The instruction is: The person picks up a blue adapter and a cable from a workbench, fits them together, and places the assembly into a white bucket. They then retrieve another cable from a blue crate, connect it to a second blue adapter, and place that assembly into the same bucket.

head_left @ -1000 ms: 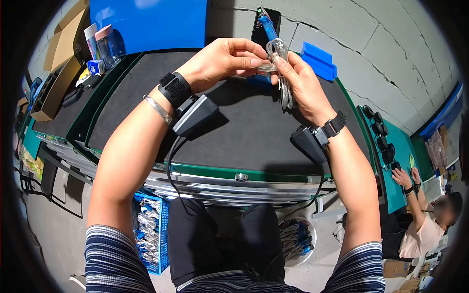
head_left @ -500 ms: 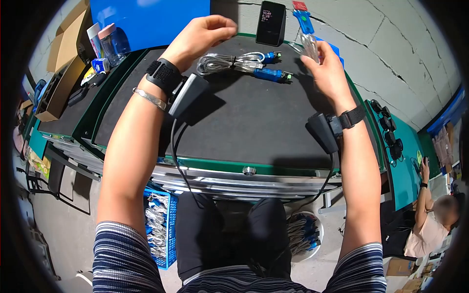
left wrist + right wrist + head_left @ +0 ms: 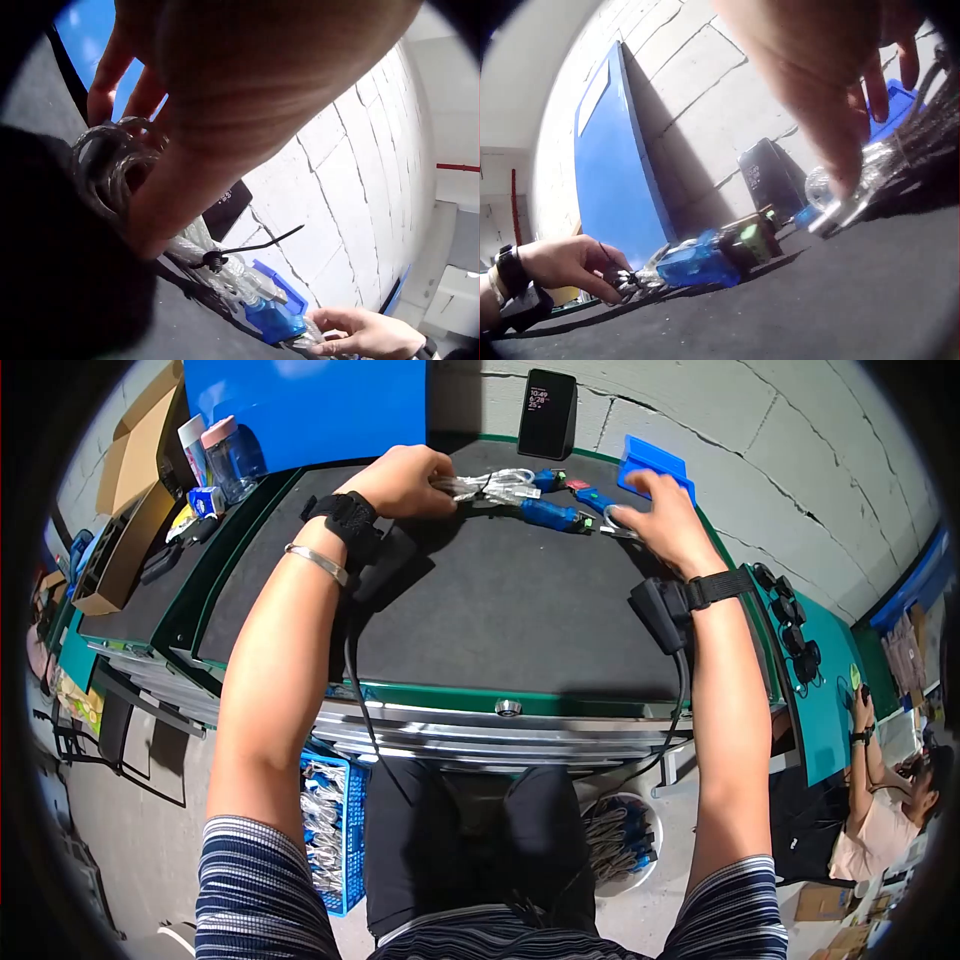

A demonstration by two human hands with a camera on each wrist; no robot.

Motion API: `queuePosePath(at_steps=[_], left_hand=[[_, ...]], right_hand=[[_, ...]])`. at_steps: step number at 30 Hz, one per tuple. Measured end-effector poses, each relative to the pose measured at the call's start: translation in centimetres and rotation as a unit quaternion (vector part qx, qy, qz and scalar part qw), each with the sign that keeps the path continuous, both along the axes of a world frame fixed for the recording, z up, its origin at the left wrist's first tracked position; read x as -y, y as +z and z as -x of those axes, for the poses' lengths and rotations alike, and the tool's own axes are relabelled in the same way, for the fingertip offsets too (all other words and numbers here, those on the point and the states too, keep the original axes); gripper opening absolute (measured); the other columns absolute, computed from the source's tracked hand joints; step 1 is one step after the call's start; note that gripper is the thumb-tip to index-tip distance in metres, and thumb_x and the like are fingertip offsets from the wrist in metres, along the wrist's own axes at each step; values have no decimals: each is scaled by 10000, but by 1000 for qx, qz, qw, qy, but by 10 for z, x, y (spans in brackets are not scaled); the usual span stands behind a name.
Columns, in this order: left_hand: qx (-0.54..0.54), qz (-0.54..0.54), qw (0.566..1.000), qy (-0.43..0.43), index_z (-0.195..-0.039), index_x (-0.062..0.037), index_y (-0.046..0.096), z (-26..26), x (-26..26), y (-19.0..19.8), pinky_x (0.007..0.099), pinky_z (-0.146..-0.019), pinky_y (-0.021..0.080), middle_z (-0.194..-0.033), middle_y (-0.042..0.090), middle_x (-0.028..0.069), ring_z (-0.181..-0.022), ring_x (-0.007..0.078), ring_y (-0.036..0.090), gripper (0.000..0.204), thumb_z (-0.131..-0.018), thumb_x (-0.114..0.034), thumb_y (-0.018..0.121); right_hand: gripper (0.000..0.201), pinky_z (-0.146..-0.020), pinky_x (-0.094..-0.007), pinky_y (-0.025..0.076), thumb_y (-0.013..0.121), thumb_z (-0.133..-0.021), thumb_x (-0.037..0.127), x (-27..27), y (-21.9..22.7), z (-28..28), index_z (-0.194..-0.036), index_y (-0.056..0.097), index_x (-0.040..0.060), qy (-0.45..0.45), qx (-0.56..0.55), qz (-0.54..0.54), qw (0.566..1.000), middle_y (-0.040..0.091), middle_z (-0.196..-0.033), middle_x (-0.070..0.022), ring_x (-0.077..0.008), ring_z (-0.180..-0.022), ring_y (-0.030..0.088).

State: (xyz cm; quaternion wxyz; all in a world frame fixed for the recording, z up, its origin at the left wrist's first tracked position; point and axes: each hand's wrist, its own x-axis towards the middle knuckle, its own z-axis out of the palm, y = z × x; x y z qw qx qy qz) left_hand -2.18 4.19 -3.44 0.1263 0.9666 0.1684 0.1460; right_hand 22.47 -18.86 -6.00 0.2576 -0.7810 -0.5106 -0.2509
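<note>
My left hand (image 3: 400, 482) curls its thumb and fingers round the looped end of a tied clear cable bundle (image 3: 495, 487) on the dark mat (image 3: 500, 610). Two blue connectors (image 3: 548, 513) point right from that bundle, and a black tie (image 3: 216, 260) circles it in the left wrist view. At the right, my right hand (image 3: 672, 525) rests its thumb on a second clear cable bundle (image 3: 870, 176), fingers spread apart from the thumb. This bundle's blue connector with a red end (image 3: 597, 500) points left, close to the first bundle's connectors. The hand hides part of it.
A phone (image 3: 547, 415) stands behind the mat, with a blue holder (image 3: 655, 460) at its right. Bottles (image 3: 222, 450) and an open cardboard box (image 3: 120, 550) are at the left. Below are a blue basket (image 3: 355, 830) and a white bucket (image 3: 655, 840) of cables. Another person sits at right.
My left hand first let go, then took hold of the bundle on the mat. My right hand moved rightward with the other bundle and lowered it; its fingers have spread.
</note>
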Motion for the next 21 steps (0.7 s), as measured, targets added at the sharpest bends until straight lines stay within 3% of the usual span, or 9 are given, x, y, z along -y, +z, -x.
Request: queuePosePath(at_steps=[3, 6, 9, 12, 13, 14, 16, 19, 21], left_hand=[[105, 114, 987, -28, -1041, -1, 640, -5, 3, 4, 286, -767, 487, -895, 685, 82, -821, 172, 631, 354, -791, -213, 774], [227, 211, 944, -111, -1041, -27, 642, -3, 30, 19, 231, -766, 470, -918, 669, 26, -843, 96, 603, 278, -831, -174, 752], [281, 262, 905, -180, -1081, -41, 629, -5, 46, 21, 235, -839, 478, -958, 667, 12, -899, 89, 605, 299, -834, -158, 748], [296, 288, 886, -211, -1189, -42, 587, -8, 49, 15, 259, -917, 480, -1061, 660, 42, -1000, 115, 613, 383, -856, -170, 725], [305, 337, 861, -228, -1242, -48, 557, -10, 53, 14, 266, -928, 475, -1128, 638, 62, -1049, 132, 601, 424, -876, -204, 705], [313, 385, 833, -245, -1294, -54, 526, -12, 57, 11, 273, -940, 470, -1195, 616, 82, -1098, 148, 590, 467, -896, -237, 685], [305, 395, 835, -232, -1363, -61, 465, -14, 65, 4, 282, -961, 457, -1288, 563, 101, -1177, 165, 551, 524, -941, -336, 608], [123, 350, 898, -236, -1366, -40, 444, -17, 73, 0, 296, -966, 444, -1258, 579, 96, -1161, 184, 549, 578, -960, -441, 532], [74, 389, 880, -261, -1386, -22, 411, -21, 75, -7, 335, -978, 440, -1201, 600, 115, -1141, 190, 557, 642, -929, -435, 590]], right_hand=[[378, -887, -380, 473, 745, -791, 235, -9, 20, 41, -1097, 614, 57, 130, -3, -102, 986, 630, -1053, -127, -299, -1015, 593], [458, -958, -349, 447, 720, -833, 240, -13, 21, 62, -1232, 570, 70, 245, -33, -88, 965, 610, -1136, -113, -234, -1104, 577], [448, -897, -352, 470, 731, -818, 227, -19, 12, 67, -1196, 569, 49, 345, -105, -71, 930, 619, -1098, -124, -253, -1038, 600], [407, -852, -333, 476, 728, -824, 222, -14, 18, 74, -1154, 587, 30, 340, -138, -43, 929, 623, -1039, -114, -247, -952, 609], [347, -801, -302, 479, 715, -846, 223, -16, 17, 71, -1109, 606, 24, 344, -146, -59, 926, 626, -970, -71, -194, -896, 606], [306, -747, -270, 470, 690, -885, 236, -17, 16, 71, -1096, 603, 33, 388, -278, -87, 874, 612, -925, -28, -126, -857, 584], [285, -692, -243, 448, 644, -928, 278, -11, 26, 79, -1073, 599, 37, 379, -381, -152, 830, 597, -890, 1, -74, -800, 550], [267, -685, -243, 445, 601, -950, 345, -8, 31, 73, -993, 575, 83, 395, -515, -229, 725, 597, -852, 6, -76, -767, 563], [256, -691, -246, 449, 608, -946, 347, -8, 29, 67, -974, 570, 95, 399, -545, -237, 698, 602, -854, 5, -81, -774, 574]])
